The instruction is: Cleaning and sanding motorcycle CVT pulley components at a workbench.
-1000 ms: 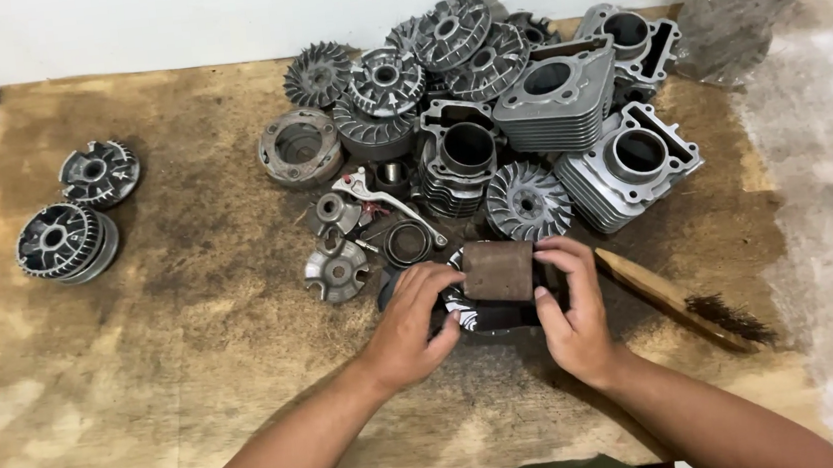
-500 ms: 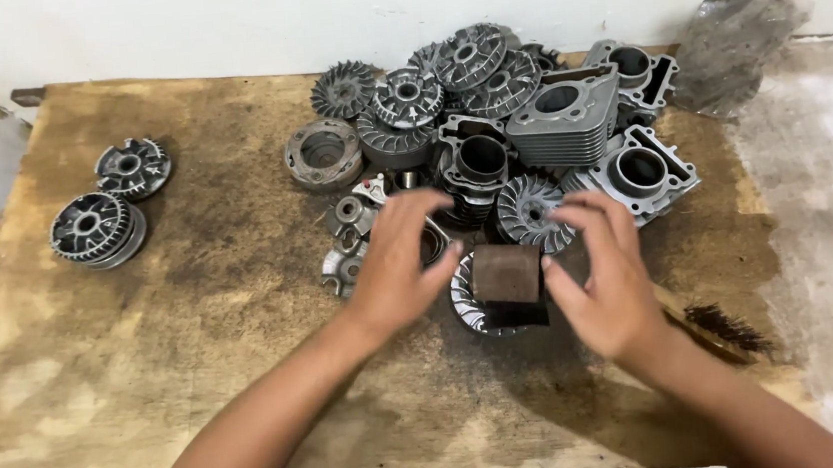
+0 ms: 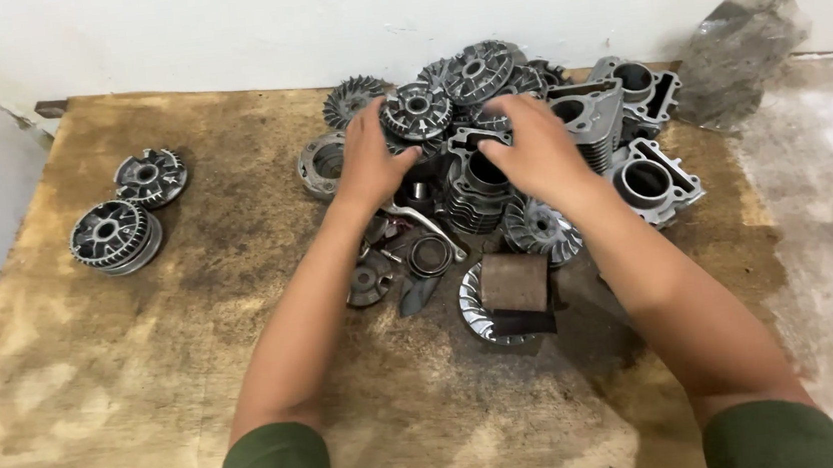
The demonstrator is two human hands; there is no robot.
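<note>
Both grips are spread loose over the heap, so nothing's pinched: left hand (image 3: 370, 163) rests on a finned metal disc (image 3: 417, 110), right hand (image 3: 535, 148) cups over the ribbed cylinder block (image 3: 478, 190) between them. Closer to the body, a brown sleeve (image 3: 514, 283) sits on the worktop (image 3: 149, 388).
</note>
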